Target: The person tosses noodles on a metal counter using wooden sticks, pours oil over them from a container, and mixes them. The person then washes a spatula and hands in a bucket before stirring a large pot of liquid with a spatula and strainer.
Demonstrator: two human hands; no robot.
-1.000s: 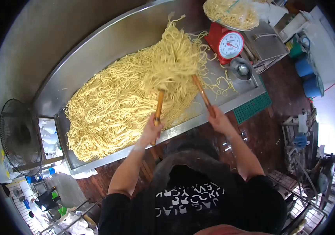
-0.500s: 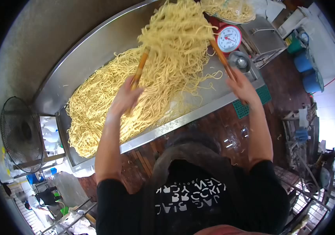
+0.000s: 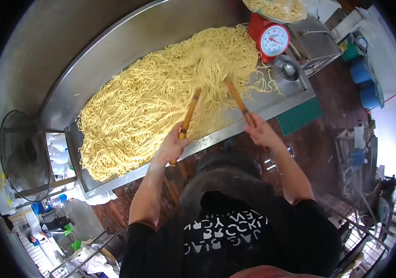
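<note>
The left hand [image 3: 172, 147] is closed round one brown wooden stick [image 3: 190, 112], the right hand [image 3: 260, 132] round a matching brown stick [image 3: 238, 99]. Yellow noodles [image 3: 133, 111] fill most of the long steel trough [image 3: 272, 105]; spreading looks well along, one blurred bunch remaining.

Toward the far side, passage is barred by the tray's tall back wall [image 3: 110, 62]. At the right end, the way is blocked by the red scale [image 3: 274, 41] and the metal bowl [image 3: 286, 69] just beside it. A low path is left over the bare steel [image 3: 272, 97] nearer the front rim [image 3: 207, 140], with stray noodles [image 3: 265, 83] strewn at its edge. Between the left stick [image 3: 190, 113] and right stick [image 3: 237, 98], a gap is closed off ahead by lifted noodles [image 3: 209, 67], whose height seems hard to judge through the blur.
</note>
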